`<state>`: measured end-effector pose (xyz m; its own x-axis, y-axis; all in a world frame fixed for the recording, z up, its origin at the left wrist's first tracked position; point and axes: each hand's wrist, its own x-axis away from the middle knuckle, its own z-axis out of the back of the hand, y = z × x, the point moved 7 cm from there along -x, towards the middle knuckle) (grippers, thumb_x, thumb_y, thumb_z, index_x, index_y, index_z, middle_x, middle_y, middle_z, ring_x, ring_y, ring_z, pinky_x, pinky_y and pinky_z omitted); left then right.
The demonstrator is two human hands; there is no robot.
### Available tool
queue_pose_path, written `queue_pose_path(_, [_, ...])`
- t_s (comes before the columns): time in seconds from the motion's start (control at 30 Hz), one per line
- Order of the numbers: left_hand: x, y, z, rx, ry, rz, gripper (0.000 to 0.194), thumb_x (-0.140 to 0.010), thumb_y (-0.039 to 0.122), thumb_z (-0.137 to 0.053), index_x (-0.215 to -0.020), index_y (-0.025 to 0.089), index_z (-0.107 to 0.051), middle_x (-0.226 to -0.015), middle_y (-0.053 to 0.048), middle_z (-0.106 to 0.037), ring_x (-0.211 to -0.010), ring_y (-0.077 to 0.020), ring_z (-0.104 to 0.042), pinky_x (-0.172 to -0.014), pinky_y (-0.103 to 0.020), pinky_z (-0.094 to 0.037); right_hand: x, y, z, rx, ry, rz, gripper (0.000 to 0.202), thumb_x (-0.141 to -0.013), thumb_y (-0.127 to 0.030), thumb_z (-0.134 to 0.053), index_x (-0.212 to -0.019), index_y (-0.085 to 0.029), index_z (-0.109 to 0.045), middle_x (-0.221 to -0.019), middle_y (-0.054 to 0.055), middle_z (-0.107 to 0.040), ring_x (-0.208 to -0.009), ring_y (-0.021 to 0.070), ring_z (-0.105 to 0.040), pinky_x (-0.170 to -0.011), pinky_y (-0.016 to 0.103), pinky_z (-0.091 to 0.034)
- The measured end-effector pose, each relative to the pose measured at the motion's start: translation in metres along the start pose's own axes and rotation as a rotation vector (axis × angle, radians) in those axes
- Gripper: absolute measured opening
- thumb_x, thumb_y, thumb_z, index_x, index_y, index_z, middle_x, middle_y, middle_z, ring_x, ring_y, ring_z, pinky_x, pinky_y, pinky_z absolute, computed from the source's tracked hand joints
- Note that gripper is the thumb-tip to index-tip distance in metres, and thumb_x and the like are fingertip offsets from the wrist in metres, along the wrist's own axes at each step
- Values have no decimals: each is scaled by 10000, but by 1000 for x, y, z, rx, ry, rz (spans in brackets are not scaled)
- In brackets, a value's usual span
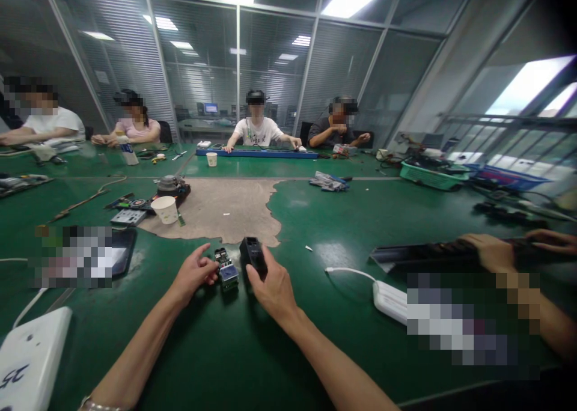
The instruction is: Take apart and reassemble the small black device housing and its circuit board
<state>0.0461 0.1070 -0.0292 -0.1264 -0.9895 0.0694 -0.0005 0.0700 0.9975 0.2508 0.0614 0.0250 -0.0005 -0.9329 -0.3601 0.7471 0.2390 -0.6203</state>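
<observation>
In the head view, my right hand (pixel 276 285) is closed around a black plastic housing (pixel 252 252), which has openings at its far end. Just left of it, a small electronic module (pixel 229 276) with a circuit board and a blue-topped block rests on the green table. My left hand (pixel 195 271) is beside that module, index finger stretched out and the other fingers loosely curled. Its fingertips come close to the module's left side; whether they touch it I cannot tell.
A paper cup (pixel 164 210) stands by some dismantled parts (pixel 174 185) ahead on the left. To the left lie a tablet-like device (pixel 124 252) and a white power bank (pixel 38 357). At right, another person's hands hold a long black part (pixel 406 255) near a white cabled device (pixel 390 303).
</observation>
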Motion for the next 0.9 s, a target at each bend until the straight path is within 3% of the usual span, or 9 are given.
queue_pose_path(0.17, [0, 2, 3, -60, -2, 15, 834, -772, 324, -628, -1434, 132, -158, -654, 30, -570, -505, -112, -583, -465, -212, -460, -7, -41, 8, -68, 20, 137, 619, -866, -387, -477, -1405, -142, -295, -1214, 129, -573, -1075, 236, -565, -901, 350, -444])
queue_pose_path(0.3, [0, 2, 5, -40, 3, 38, 797, -797, 281, -581, -1438, 118, -137, -648, 21, -578, -499, -116, -584, -468, -224, -472, -5, -62, -8, 20, -54, 182, 654, -850, -399, -488, -1411, -140, -273, -1160, 131, -598, -1017, 247, -589, -857, 354, -461])
queue_pose_path(0.4, [0, 1, 4, -34, -2, 46, 774, -800, 252, -556, -1437, 117, -138, -632, 36, -565, -480, -110, -569, -470, -227, -474, -3, -66, -21, 102, -107, 161, 678, -850, -410, -481, -1417, -122, -247, -1097, 143, -618, -950, 256, -609, -824, 366, -465])
queue_pose_path(0.53, [-1, -1, 4, -40, 4, 49, 743, -808, 241, -532, -1438, 122, -157, -584, 57, -535, -458, -105, -552, -472, -226, -471, -2, -69, -24, 141, -125, 178, 676, -856, -400, -461, -1425, -127, -218, -1098, 144, -610, -942, 258, -604, -816, 371, -461])
queue_pose_path(0.73, [-4, -4, 13, -115, 83, 67, 708, -841, 270, -489, -1456, 150, -159, -616, 1, -605, -472, -137, -576, -454, -232, -456, -4, -70, -28, 178, -176, 216, 735, -835, -406, -468, -1438, -123, -158, -1059, 141, -617, -898, 271, -608, -775, 382, -464])
queue_pose_path(0.9, [-6, -8, 17, -185, 75, 46, 696, -853, 307, -471, -1456, 164, -155, -590, 11, -608, -431, -118, -566, -426, -196, -431, 0, -59, -43, 229, -258, 187, 724, -808, -411, -508, -1412, -116, -240, -1011, 157, -625, -869, 289, -615, -750, 399, -459])
